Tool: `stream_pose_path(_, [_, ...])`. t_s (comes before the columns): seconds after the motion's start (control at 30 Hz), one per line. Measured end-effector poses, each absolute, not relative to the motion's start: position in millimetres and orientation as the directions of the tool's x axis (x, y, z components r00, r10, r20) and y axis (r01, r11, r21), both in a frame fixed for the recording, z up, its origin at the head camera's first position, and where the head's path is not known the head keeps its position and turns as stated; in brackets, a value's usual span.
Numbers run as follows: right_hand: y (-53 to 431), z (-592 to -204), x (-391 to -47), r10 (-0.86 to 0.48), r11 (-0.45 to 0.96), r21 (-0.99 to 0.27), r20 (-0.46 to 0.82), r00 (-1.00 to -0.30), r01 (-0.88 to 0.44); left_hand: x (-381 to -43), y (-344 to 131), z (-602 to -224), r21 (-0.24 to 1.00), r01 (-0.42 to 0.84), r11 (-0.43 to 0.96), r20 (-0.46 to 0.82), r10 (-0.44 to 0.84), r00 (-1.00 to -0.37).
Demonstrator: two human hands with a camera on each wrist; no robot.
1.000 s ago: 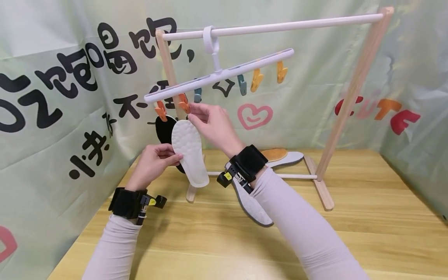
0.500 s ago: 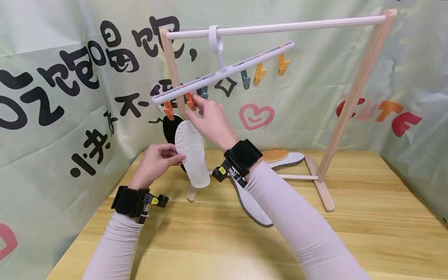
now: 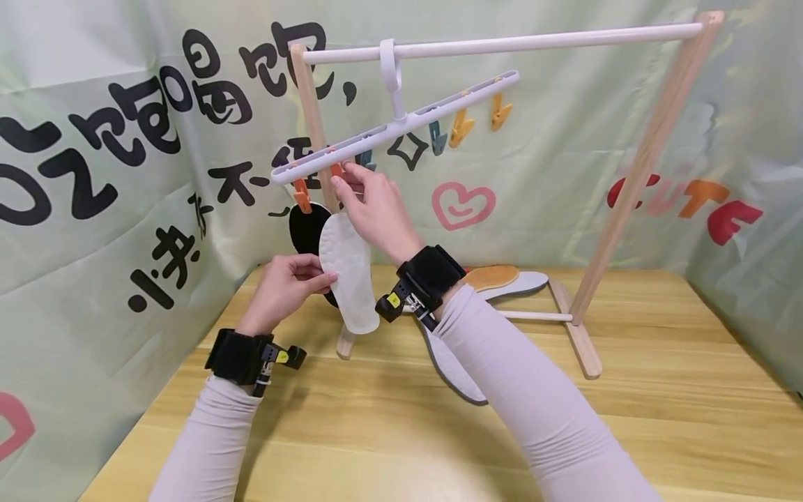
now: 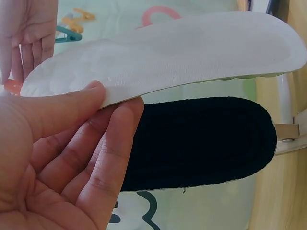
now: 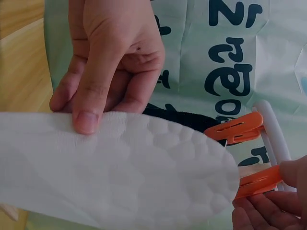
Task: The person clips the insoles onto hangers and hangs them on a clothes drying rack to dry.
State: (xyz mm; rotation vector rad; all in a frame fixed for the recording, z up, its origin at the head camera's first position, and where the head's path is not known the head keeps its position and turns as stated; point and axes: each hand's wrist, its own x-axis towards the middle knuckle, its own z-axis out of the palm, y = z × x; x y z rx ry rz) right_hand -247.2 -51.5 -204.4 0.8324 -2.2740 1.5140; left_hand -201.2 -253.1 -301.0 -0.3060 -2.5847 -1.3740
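Observation:
My left hand [image 3: 279, 293] pinches the edge of a white insole [image 3: 353, 279] between thumb and fingers, its toe end up. With thumb and fingertips, my right hand [image 3: 384, 213] pinches an orange clothespin [image 5: 261, 182] under the lilac hanger [image 3: 401, 128]. In the right wrist view this clothespin's tip meets the insole's top edge; I cannot tell whether it clamps it. Behind, a black insole [image 4: 206, 141] hangs from another orange clothespin [image 3: 302, 196] at the hanger's left end. The hanger tilts down to the left.
The hanger hooks on the rack's top bar [image 3: 539, 43]. A teal clothespin [image 3: 437, 138] and yellow clothespins [image 3: 461, 128] hang along its right half. Grey insoles [image 3: 454, 369] and an orange-tan insole [image 3: 492, 277] lie on the wooden table [image 3: 376, 439] by the rack's base.
My right hand has shifted up along the orange clothespin, from its lower end toward the hanger. The white insole has come slightly right with my left hand. The hanger tilts more steeply.

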Motion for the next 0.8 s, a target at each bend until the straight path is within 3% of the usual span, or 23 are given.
stream_pose_path(0.8, [-55.0, -200.9, -239.7, -0.274, 0.233, -0.729, 0.585, -0.763, -0.643, -205.9, -256.3, -302.2, 0.788, 0.261, 0.558, 0.291, 0.036, -0.956])
